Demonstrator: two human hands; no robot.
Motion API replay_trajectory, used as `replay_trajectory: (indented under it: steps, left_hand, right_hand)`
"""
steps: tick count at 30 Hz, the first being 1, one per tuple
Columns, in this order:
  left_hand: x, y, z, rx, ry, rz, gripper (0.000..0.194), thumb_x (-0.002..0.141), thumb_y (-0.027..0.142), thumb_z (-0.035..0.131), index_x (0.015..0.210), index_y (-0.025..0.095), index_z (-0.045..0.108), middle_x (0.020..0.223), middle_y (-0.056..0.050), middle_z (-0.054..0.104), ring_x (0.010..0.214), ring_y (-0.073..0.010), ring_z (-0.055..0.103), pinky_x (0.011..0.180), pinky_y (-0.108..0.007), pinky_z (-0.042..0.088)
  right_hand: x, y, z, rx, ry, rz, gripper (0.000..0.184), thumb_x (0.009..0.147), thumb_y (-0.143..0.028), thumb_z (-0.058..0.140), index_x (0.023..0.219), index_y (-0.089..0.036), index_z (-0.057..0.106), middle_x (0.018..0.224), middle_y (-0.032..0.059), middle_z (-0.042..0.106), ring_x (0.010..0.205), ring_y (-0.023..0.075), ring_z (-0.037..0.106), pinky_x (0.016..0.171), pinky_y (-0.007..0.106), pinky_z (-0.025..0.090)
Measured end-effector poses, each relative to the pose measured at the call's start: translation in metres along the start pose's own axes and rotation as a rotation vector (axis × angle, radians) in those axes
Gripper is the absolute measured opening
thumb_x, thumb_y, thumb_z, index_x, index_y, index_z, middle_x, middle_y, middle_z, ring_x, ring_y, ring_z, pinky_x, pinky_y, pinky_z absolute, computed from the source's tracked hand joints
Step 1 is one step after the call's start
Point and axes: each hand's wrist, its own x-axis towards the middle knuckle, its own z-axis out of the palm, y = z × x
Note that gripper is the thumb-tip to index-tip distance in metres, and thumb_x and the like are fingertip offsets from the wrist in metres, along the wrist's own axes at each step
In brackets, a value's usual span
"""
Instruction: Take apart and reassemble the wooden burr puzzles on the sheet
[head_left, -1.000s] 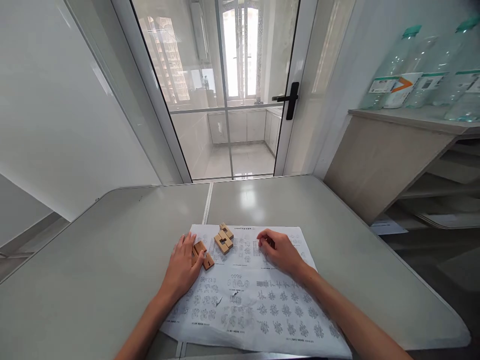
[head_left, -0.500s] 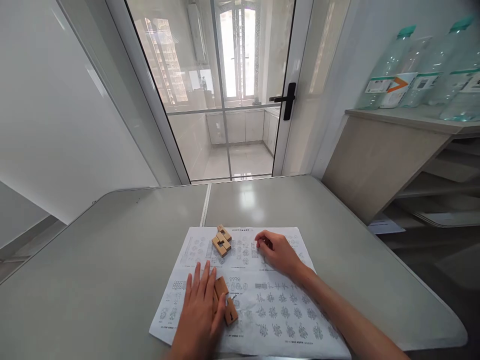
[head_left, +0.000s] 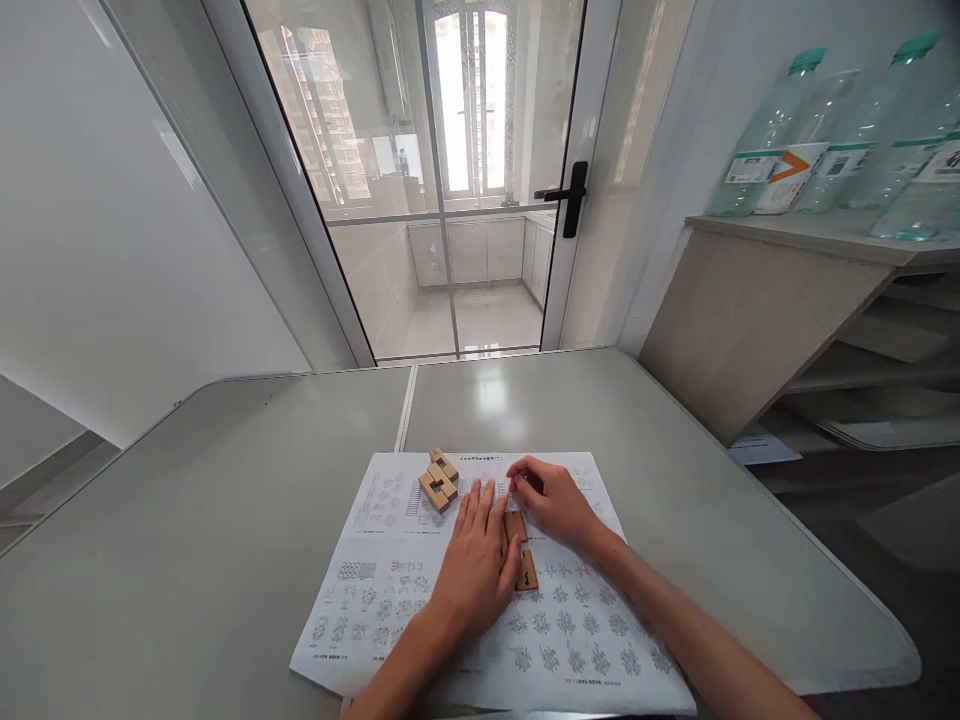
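Left hand (head_left: 477, 562), fingers outstretched, partly covers brown blocks (head_left: 529, 571) jutting out rightward; right hand (head_left: 556, 502) rests curled just beyond, any pinch impossible to tell.

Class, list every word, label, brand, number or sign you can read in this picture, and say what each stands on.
">": an orange arrow-like sign on a bottle label.
Other bottle labels: print too small to read.
Paper sheet: printed captions and rows of diagrams, too small to read.
Brown wooden block by the left hand: one dark mark, unclear.
No word, number or brand is legible.
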Motion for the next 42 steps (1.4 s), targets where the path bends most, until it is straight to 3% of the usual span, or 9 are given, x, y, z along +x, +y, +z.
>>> replay_trajectory:
  steps: [5, 11, 18, 22, 24, 28, 31, 37, 42]
  left_hand:
    - [0.031, -0.005, -0.009, -0.204, -0.013, -0.008, 0.055, 0.103, 0.035, 0.055, 0.154, 0.022, 0.041, 0.167, -0.016, 0.041, 0.160, -0.0349, 0.030, 0.127, -0.063, 0.034]
    - [0.037, -0.020, -0.037, -0.511, -0.053, -0.082, 0.038, 0.109, 0.036, 0.044, 0.144, 0.024, 0.053, 0.144, -0.012, 0.064, 0.134, -0.0277, 0.062, 0.115, -0.050, 0.051]
    - [0.030, -0.040, -0.044, -0.522, 0.016, -0.114, 0.032, 0.107, 0.030, 0.044, 0.134, 0.023, 0.058, 0.139, -0.012, 0.066, 0.131, -0.0281, 0.062, 0.116, -0.049, 0.049]
    - [0.027, -0.047, -0.054, -0.488, -0.024, -0.047, 0.033, 0.104, 0.035, 0.053, 0.134, 0.023, 0.060, 0.136, -0.012, 0.068, 0.129, -0.0287, 0.064, 0.114, -0.049, 0.051]
    - [0.023, -0.049, -0.061, -0.468, -0.078, 0.009, 0.043, 0.098, 0.040, 0.064, 0.139, 0.025, 0.058, 0.138, -0.012, 0.067, 0.129, -0.0299, 0.064, 0.112, -0.049, 0.053]
    - [0.017, -0.054, -0.072, -0.416, -0.172, 0.096, 0.088, 0.074, 0.048, 0.090, 0.150, 0.029, 0.050, 0.149, -0.012, 0.060, 0.136, -0.0345, 0.060, 0.115, -0.054, 0.051]
    - [0.016, -0.055, -0.071, -0.363, -0.194, 0.140, 0.107, 0.060, 0.052, 0.098, 0.152, 0.029, 0.048, 0.152, -0.013, 0.057, 0.140, -0.0364, 0.055, 0.118, -0.056, 0.047]
    - [0.018, -0.048, -0.065, -0.286, -0.157, 0.169, 0.097, 0.070, 0.051, 0.093, 0.153, 0.031, 0.046, 0.150, -0.012, 0.059, 0.140, -0.0359, 0.056, 0.117, -0.056, 0.047]
    - [0.021, -0.036, -0.058, -0.283, -0.134, 0.191, 0.088, 0.077, 0.046, 0.089, 0.151, 0.028, 0.046, 0.147, -0.011, 0.061, 0.137, -0.0335, 0.057, 0.114, -0.052, 0.050]
  right_hand:
    - [0.002, 0.001, -0.004, 0.038, 0.009, 0.007, 0.021, 0.100, -0.034, 0.053, 0.098, -0.022, 0.070, 0.082, 0.0007, 0.073, 0.070, 0.0174, 0.064, 0.069, 0.030, 0.051]
    - [-0.001, -0.005, -0.010, -0.014, -0.018, 0.005, 0.018, 0.098, -0.036, 0.058, 0.099, -0.022, 0.069, 0.086, 0.0015, 0.072, 0.071, 0.0171, 0.062, 0.067, 0.030, 0.050]
    - [-0.003, -0.001, -0.017, -0.156, -0.098, -0.087, 0.011, 0.096, -0.030, 0.063, 0.097, -0.023, 0.071, 0.088, 0.0017, 0.070, 0.076, 0.0177, 0.061, 0.070, 0.031, 0.049]
    - [-0.001, -0.001, -0.028, -0.163, -0.186, -0.172, 0.009, 0.094, -0.026, 0.068, 0.099, -0.024, 0.074, 0.105, 0.0047, 0.073, 0.101, 0.0224, 0.066, 0.094, 0.037, 0.052]
    - [0.000, -0.001, -0.034, -0.157, -0.236, -0.180, 0.012, 0.092, -0.027, 0.072, 0.103, -0.026, 0.075, 0.114, 0.0055, 0.072, 0.113, 0.0249, 0.064, 0.104, 0.041, 0.049]
    - [0.000, 0.000, -0.045, -0.173, -0.330, -0.145, 0.026, 0.085, -0.033, 0.082, 0.110, -0.029, 0.076, 0.127, 0.0065, 0.068, 0.124, 0.0284, 0.059, 0.111, 0.046, 0.047]
    - [-0.001, 0.000, -0.049, -0.190, -0.341, -0.127, 0.033, 0.080, -0.036, 0.088, 0.111, -0.030, 0.077, 0.131, 0.0067, 0.065, 0.128, 0.0296, 0.057, 0.113, 0.048, 0.047]
    - [-0.002, 0.004, -0.045, -0.231, -0.320, -0.147, 0.028, 0.082, -0.037, 0.088, 0.108, -0.031, 0.078, 0.131, 0.0068, 0.064, 0.128, 0.0295, 0.057, 0.111, 0.048, 0.049]
    - [0.001, 0.016, -0.038, -0.246, -0.225, -0.168, 0.026, 0.089, -0.034, 0.080, 0.115, -0.029, 0.078, 0.125, 0.0075, 0.067, 0.121, 0.0271, 0.062, 0.108, 0.046, 0.051]
